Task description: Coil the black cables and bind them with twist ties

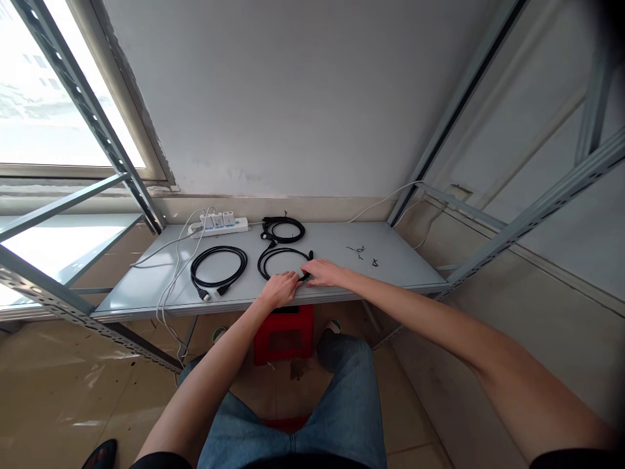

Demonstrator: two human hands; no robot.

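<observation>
A coiled black cable (278, 250) with plug ends lies on the grey shelf in front of me. My left hand (282, 288) is at its near side, fingers bent around the coil's edge. From the right, my right hand (322, 272) pinches the same coil, close to a plug (311, 255) that sticks up beside the fingers. The fingertips of both hands are partly hidden. To the left lies another coiled black cable (219, 249), its two plugs at the near side. Behind the middle coil is a third coiled black cable (293, 223), bundled more tightly.
A white power strip (239, 225) with plugged-in adapters stands at the back left, white cords (170, 286) hanging over the front edge. Several short black ties (375, 262) lie on the right of the shelf (332, 234). Metal posts frame both sides. A red stool (283, 335) is below.
</observation>
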